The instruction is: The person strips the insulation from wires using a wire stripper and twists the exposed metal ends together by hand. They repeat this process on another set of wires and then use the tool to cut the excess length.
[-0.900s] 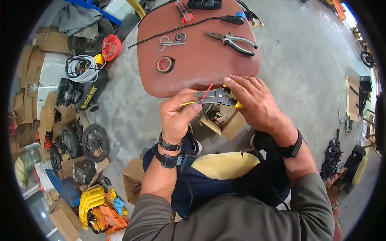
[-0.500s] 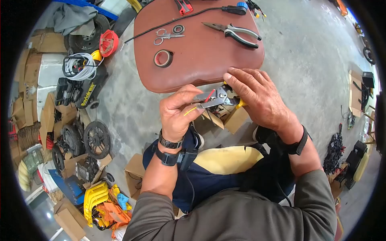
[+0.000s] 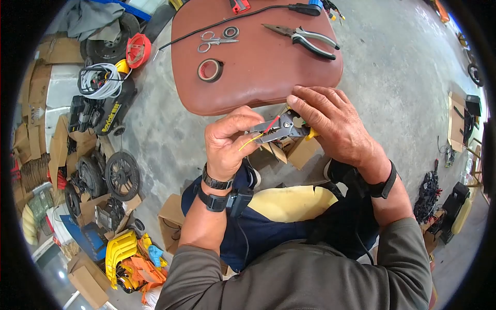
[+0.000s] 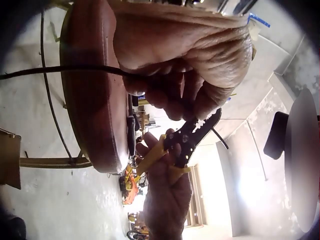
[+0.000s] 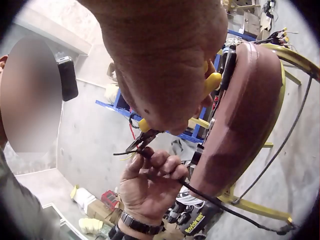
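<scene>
My left hand (image 3: 225, 143) pinches the end of a black cable (image 4: 82, 69) between thumb and fingers. From its end fan out a red wire (image 3: 272, 124), a yellow wire (image 3: 249, 142) and a black wire (image 5: 121, 154). My right hand (image 3: 335, 124) grips the yellow handles of a wire stripper (image 3: 285, 128). The tool's toothed metal jaws point left, spread apart right at the left fingertips. In the head view the yellow wire crosses the lower jaw and the red one overlaps the upper jaw. The right palm hides most of the handles.
On the brown padded stool (image 3: 248, 93) in front lie pliers (image 3: 302, 40), scissors (image 3: 217, 41), a tape roll (image 3: 210, 70) and another cable with a blue-ended connector (image 3: 306, 9). A cardboard box (image 3: 302, 153) stands below the hands. Wheels (image 3: 123, 175) and boxes crowd the left floor.
The stripper has tilted, its jaws now angling down toward the left hand. The yellow wire swung from nearly level to slanting down-left. The stool sits slightly higher in the head view.
</scene>
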### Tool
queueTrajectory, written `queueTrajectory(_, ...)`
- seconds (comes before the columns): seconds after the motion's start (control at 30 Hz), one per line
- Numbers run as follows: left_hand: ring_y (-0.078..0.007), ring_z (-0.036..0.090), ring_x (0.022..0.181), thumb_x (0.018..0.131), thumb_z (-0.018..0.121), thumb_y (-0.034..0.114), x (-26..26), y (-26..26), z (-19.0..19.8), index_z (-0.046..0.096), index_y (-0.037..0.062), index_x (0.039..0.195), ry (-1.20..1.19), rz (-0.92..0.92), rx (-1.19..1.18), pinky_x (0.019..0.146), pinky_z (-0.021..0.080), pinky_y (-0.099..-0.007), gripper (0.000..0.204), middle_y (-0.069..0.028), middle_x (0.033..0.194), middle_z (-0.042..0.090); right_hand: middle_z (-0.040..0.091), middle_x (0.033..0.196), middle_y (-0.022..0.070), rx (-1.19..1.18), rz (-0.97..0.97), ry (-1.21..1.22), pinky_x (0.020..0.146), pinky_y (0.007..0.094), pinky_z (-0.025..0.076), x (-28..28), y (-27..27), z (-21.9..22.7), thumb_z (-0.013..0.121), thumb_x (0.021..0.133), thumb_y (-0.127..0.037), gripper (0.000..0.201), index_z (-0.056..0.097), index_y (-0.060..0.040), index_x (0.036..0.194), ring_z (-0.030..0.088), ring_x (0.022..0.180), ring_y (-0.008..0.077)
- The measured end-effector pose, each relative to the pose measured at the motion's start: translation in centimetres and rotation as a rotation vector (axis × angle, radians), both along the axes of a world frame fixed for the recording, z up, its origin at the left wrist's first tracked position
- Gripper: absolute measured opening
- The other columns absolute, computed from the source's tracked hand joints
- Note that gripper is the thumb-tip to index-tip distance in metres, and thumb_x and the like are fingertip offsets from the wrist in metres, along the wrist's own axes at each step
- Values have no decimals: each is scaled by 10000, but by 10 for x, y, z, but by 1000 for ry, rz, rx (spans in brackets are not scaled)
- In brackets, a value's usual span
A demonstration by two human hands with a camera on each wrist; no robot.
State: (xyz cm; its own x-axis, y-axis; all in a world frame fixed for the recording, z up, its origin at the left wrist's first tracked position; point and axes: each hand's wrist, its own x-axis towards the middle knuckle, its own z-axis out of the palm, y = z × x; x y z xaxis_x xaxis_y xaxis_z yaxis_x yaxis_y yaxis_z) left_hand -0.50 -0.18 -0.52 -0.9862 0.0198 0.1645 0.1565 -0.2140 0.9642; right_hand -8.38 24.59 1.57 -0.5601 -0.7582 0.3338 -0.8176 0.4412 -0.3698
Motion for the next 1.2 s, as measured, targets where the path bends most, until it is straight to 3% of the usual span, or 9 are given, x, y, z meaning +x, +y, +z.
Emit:
queueTrajectory(0.77,-262,584,948,691,682,71,2,12,6,692,-56,908,-114,60,169,874,460,-360,252,-162,963,659,627,1238,122,-11,-27,24,943,413,463,3,-1,4,604,861,-130,544,546,-105,1401,603,1100,297)
queueTrajectory(0.87,-219,626,959,760,717,-44,-2,6,-2,712,-70,1015,-15,-34,260,874,499,-328,256,-178,1030,676,629,1223,118,-10,-31,29,942,411,463,4,-2,5,608,862,-134,534,553,-110,1392,603,1086,290)
queueTrajectory(1.2,-245,605,930,722,765,10,1,5,-4,728,-45,1000,-82,-42,288,829,490,-340,286,-161,999,686,628,1207,101,-20,-13,11,952,421,458,5,-2,9,616,834,-149,539,573,-107,1370,588,1095,278)
